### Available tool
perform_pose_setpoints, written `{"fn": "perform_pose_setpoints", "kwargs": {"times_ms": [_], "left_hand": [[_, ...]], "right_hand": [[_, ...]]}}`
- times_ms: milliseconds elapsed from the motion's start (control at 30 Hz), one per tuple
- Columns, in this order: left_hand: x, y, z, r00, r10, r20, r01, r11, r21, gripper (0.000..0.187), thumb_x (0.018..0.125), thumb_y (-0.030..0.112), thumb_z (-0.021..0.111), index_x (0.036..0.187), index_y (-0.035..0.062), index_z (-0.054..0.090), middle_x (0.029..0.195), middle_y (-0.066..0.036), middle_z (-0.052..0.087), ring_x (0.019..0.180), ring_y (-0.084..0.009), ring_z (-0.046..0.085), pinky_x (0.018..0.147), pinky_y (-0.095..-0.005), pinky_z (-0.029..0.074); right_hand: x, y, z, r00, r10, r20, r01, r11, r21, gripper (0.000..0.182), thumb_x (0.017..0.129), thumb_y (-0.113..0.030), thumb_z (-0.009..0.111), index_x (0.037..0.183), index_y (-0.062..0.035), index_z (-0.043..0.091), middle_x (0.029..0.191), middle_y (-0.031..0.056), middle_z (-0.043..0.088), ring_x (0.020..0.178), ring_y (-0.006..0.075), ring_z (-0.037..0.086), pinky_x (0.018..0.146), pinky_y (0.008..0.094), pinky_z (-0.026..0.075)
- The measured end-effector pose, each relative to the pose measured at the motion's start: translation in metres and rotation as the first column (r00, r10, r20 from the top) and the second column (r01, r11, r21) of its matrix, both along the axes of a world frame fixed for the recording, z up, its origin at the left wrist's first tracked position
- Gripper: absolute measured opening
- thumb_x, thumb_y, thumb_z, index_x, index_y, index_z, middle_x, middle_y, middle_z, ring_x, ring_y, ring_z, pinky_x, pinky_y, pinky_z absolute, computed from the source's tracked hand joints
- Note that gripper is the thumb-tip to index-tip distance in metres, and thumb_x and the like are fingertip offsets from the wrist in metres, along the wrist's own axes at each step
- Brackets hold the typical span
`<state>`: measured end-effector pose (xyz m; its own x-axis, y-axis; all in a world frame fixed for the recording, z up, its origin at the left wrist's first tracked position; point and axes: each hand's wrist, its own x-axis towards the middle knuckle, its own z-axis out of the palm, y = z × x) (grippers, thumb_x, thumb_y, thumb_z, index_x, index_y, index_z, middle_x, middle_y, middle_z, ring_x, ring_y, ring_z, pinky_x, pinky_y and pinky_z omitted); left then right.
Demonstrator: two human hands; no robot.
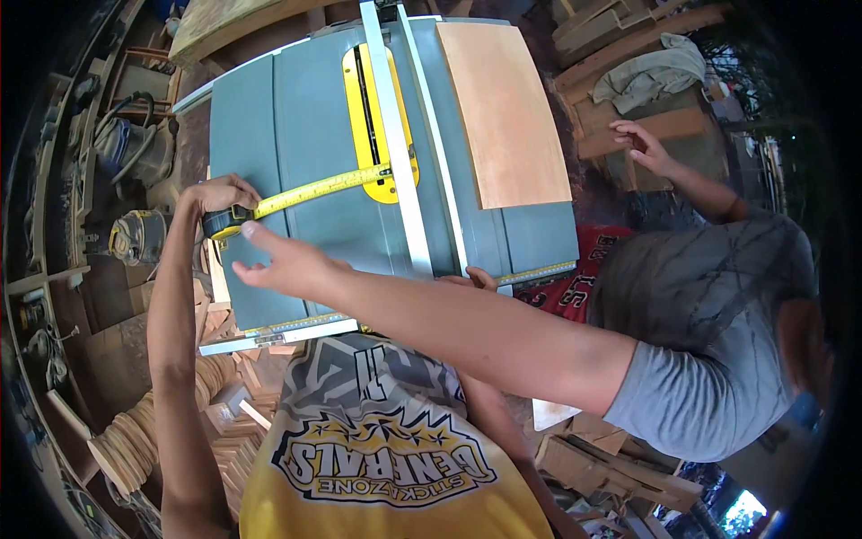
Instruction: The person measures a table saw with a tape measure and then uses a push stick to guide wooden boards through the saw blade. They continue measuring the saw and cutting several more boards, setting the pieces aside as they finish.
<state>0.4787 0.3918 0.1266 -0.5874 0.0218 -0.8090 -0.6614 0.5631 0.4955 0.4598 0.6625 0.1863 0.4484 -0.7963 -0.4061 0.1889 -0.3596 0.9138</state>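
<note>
While the left hand [218,193] clenches around the tape measure [224,222] at the table saw's [296,135] left edge, its yellow blade [314,190] runs across the blue-grey top to the rip fence [400,153]. A co-worker's arm [449,328] crosses in front, hiding most of the right hand [476,278]; only fingertips show at the front rail, so its grip cannot be told. A plywood panel [507,112] lies on the saw's right side. The co-worker's other hand [642,144] hovers spread beyond.

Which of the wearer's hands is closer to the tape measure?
Left. The left hand grips the tape measure at its case on the saw table's left edge. The right hand rests at the table's front edge, apart from the tape.
</note>
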Motion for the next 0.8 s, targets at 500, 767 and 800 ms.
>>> {"fn": "perform_pose_setpoints", "kwargs": {"times_ms": [500,767,800], "left_hand": [[-0.003,-0.01,-0.015,0.996,-0.084,-0.013,0.083,0.995,-0.062,0.034,0.077,0.018,0.066,0.104,-0.0013,0.075,0.089,-0.007,0.073,0.083,-0.0156,0.062,0.082,-0.0294,0.05],[-0.001,-0.001,0.009,0.986,-0.142,-0.09,0.137,0.989,-0.057,0.034,0.079,0.02,0.068,0.103,-0.003,0.074,0.087,-0.009,0.073,0.083,-0.0157,0.062,0.082,-0.0292,0.05],[0.006,-0.018,-0.016,0.983,-0.109,-0.147,0.108,0.994,-0.018,0.033,0.081,0.02,0.066,0.104,-0.0027,0.074,0.088,-0.009,0.073,0.084,-0.0156,0.062,0.082,-0.0294,0.05]], "right_hand": [[0.041,-0.118,-0.077,0.961,-0.245,-0.125,0.249,0.968,0.012,0.095,0.084,-0.064,0.068,0.156,-0.0196,0.024,0.155,0.008,0.035,0.134,0.0345,0.044,0.094,0.0576,0.051],[0.063,-0.136,-0.111,0.935,-0.344,-0.087,0.335,0.936,-0.107,0.082,0.086,-0.038,0.077,0.148,-0.0149,0.029,0.139,0.0129,0.044,0.118,0.0308,0.057,0.083,0.0514,0.061],[0.064,-0.134,-0.106,0.941,-0.323,-0.104,0.307,0.941,-0.143,0.08,0.087,-0.037,0.076,0.148,-0.0142,0.028,0.137,0.0126,0.045,0.116,0.0296,0.058,0.082,0.0491,0.062]]}}
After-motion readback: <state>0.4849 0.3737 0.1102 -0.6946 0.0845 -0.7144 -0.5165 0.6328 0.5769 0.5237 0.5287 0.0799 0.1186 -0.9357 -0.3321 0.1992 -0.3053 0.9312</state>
